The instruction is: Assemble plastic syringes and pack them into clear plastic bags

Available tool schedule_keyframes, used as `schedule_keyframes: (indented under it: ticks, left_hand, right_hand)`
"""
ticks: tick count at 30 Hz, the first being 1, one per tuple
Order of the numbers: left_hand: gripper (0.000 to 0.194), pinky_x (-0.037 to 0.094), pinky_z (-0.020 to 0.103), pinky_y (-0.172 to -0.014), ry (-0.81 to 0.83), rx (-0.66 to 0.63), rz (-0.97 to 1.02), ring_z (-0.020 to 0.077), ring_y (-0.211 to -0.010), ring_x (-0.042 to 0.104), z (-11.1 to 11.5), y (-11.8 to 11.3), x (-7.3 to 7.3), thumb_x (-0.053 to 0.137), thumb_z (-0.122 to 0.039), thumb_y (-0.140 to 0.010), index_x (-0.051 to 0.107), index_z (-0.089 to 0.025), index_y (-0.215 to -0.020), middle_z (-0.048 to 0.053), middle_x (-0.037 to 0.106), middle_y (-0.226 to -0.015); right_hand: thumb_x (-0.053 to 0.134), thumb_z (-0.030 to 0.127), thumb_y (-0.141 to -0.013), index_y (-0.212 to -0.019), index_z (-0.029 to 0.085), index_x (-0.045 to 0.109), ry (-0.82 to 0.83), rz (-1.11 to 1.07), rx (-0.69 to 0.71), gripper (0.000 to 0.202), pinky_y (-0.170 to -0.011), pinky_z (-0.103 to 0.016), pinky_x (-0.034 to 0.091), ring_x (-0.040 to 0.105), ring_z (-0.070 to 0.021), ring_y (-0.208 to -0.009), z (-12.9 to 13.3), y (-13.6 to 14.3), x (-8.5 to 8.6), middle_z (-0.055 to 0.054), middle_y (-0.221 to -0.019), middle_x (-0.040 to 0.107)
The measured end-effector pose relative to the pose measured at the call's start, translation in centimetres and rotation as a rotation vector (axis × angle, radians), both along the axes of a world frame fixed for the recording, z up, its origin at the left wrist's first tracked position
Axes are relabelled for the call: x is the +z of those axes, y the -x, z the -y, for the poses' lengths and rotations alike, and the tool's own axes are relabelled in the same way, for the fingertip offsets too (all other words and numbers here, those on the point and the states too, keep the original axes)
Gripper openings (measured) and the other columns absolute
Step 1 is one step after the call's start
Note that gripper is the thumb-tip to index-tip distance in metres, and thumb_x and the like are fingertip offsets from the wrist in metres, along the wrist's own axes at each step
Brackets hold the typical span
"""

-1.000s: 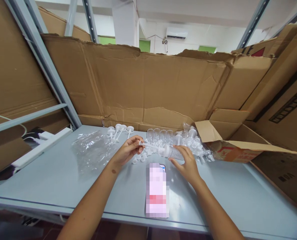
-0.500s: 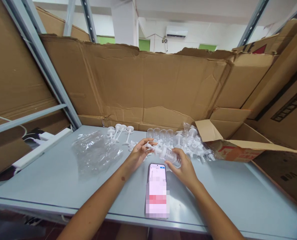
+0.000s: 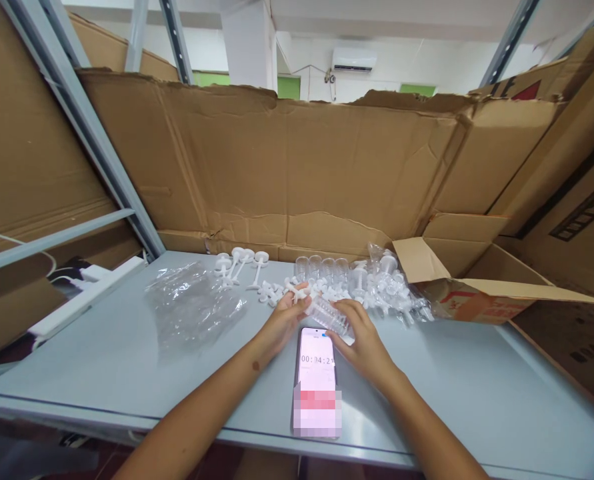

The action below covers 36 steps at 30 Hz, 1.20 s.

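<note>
On the far left, a long white plastic power strip (image 3: 91, 300) with plugs in it lies along the edge of a smooth grey-blue tabletop (image 3: 101, 373). To its right, a crumpled clear plastic bag (image 3: 197, 300) lies flat, and just beyond it is a group of white plastic rods with round disc ends (image 3: 260, 260), some upright, some leaning. Small white plastic pieces (image 3: 271, 292) are scattered near the left hand (image 3: 284, 320), whose thumb and fingers are clamped on a slim white plastic fitting (image 3: 299, 292) at the upper-left end of a clear ribbed plastic cylinder (image 3: 329, 317). The cylinder is tilted, its other end lower and to the right, above the far end of a slim phone (image 3: 317, 373) with a lit pale pink screen. Behind the hands stands a row of clear ribbed plastic cups (image 3: 321, 269). The right hand (image 3: 364, 337) has its fingers and thumb clamped around the lower-right end of the cylinder. Beyond it are a clear and white plastic pump piece (image 3: 359, 280) and a clear plastic bag of white parts (image 3: 389, 287), beside an open brown cardboard box (image 3: 471, 303) with orange-red print.
</note>
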<state>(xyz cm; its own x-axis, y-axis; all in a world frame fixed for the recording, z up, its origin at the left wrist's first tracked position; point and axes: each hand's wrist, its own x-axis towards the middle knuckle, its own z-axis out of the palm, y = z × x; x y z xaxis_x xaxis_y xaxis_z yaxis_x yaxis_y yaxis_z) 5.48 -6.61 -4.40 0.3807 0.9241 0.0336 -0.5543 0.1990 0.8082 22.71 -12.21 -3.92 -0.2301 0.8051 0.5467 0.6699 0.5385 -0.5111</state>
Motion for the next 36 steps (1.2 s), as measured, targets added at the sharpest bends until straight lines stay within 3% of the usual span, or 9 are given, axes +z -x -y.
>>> schedule_keyframes:
  ticks: [7,10,15,22,25,29,36]
  left_hand:
    - [0.041,0.036,0.032,-0.093,-0.006,-0.015,-0.015,0.0165,-0.097,0.057,0.1,-0.2,0.0,0.06,-0.028,-0.076,0.049,-0.019,-0.115,0.007,0.061,-0.108]
    - [0.043,0.034,0.032,-0.096,-0.026,-0.001,0.005,0.0162,-0.1,0.056,0.3,-0.2,0.3,0.059,-0.031,-0.077,0.049,-0.02,-0.117,0.007,0.061,-0.11]
    - [0.049,0.035,0.031,-0.094,-0.091,-0.005,0.015,0.0163,-0.103,0.053,0.8,-0.3,0.8,0.058,-0.03,-0.077,0.044,-0.024,-0.123,0.006,0.058,-0.113]
    - [0.054,0.032,0.029,-0.095,-0.11,0.054,0.009,0.0155,-0.103,0.052,0.4,0.0,0.5,0.068,-0.021,-0.068,0.048,-0.026,-0.118,0.002,0.06,-0.105]
    - [0.045,0.033,0.029,-0.093,-0.135,0.035,-0.021,0.0173,-0.102,0.053,0.1,0.2,0.4,0.068,-0.023,-0.068,0.055,-0.022,-0.111,0.004,0.061,-0.104]
    - [0.035,0.034,0.032,-0.09,-0.166,0.003,-0.09,0.0213,-0.099,0.054,0.0,0.4,0.3,0.067,-0.027,-0.068,0.062,-0.016,-0.1,0.008,0.064,-0.1]
    - [0.041,0.033,0.034,-0.093,-0.199,-0.023,-0.115,0.0232,-0.103,0.053,-0.2,0.7,0.0,0.068,-0.031,-0.067,0.061,-0.017,-0.105,0.009,0.063,-0.105]
  right_hand:
    - [0.052,0.027,-0.081,-0.122,0.026,0.043,0.023,0.034,-0.057,0.043,-0.083,-0.037,0.047,0.053,-0.0231,-0.101,0.4,0.1,0.0,-0.008,-0.112,0.054]
    - [0.05,0.03,-0.082,-0.125,0.028,0.041,0.038,0.082,-0.128,0.044,-0.074,-0.035,0.051,0.057,-0.0216,-0.09,0.6,0.2,0.2,-0.007,-0.111,0.054]
    - [0.048,0.03,-0.083,-0.127,0.029,0.041,-0.053,0.144,-0.248,0.045,-0.068,-0.036,0.051,0.057,-0.0209,-0.081,0.8,0.2,0.1,-0.009,-0.112,0.05]
    - [0.047,0.024,-0.082,-0.129,0.027,0.035,-0.064,0.062,-0.146,0.049,-0.076,-0.037,0.049,0.056,-0.022,-0.089,0.8,0.1,0.0,-0.01,-0.112,0.052]
    - [0.054,0.03,-0.079,-0.121,0.024,0.041,0.02,-0.036,-0.112,0.045,-0.07,-0.035,0.05,0.058,-0.0199,-0.077,1.0,0.0,0.4,-0.01,-0.108,0.057]
    - [0.06,0.035,-0.074,-0.114,0.022,0.048,0.112,-0.122,-0.046,0.044,-0.067,-0.032,0.05,0.059,-0.0196,-0.077,1.2,-0.1,0.9,-0.009,-0.105,0.06]
    - [0.066,0.036,-0.07,-0.113,0.024,0.054,0.196,-0.239,-0.051,0.046,-0.06,-0.029,0.05,0.058,-0.0167,-0.07,1.1,-0.4,1.3,-0.007,-0.104,0.062]
